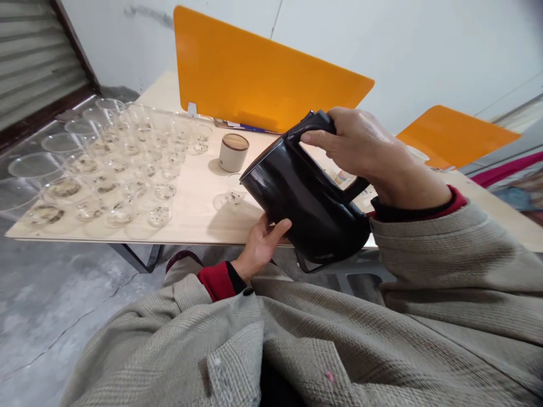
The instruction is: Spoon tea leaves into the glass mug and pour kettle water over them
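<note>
My right hand [365, 150] grips the handle of a black electric kettle [305, 200], which is tilted with its spout toward the left over the table edge. A clear glass [231, 195] stands on the table just beyond the spout. My left hand [263, 243] is under the kettle's side at the table edge, fingers curled, thumb out along the kettle's body; whether it holds anything is hidden. Both arms wear a beige coat with red cuffs.
Several clear glasses [127, 164] stand in rows on the left of the pale wooden table [195, 215]. A small white jar with a wooden lid [233, 152] sits behind them. Orange dividers [254, 76] rise at the table's back. Grey concrete floor [51, 299] lies below.
</note>
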The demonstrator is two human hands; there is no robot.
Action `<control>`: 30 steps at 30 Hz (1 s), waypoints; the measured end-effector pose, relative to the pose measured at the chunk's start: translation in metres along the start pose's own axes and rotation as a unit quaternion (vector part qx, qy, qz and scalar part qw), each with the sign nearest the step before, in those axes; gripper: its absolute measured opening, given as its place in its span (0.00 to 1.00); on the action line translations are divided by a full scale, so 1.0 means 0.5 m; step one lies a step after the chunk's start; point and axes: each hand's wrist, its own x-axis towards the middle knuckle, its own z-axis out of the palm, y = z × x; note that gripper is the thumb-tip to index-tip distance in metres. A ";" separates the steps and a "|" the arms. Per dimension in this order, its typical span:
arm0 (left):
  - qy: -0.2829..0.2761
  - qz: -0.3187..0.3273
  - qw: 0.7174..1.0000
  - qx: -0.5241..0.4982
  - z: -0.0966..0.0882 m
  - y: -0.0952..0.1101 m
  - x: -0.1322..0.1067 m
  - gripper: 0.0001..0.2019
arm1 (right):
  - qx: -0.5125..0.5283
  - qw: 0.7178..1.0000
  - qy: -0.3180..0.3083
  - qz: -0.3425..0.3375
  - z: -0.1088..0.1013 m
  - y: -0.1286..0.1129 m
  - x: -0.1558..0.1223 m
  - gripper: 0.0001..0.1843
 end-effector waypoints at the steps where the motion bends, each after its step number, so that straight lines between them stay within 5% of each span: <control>1: 0.001 0.000 1.000 0.001 0.000 -0.001 0.001 0.40 | 0.000 1.000 0.001 -0.004 0.001 0.000 0.001 0.20; 30: 0.014 0.005 0.999 0.030 -0.004 -0.004 0.003 0.39 | -0.011 0.999 0.010 -0.044 0.005 -0.004 0.011 0.20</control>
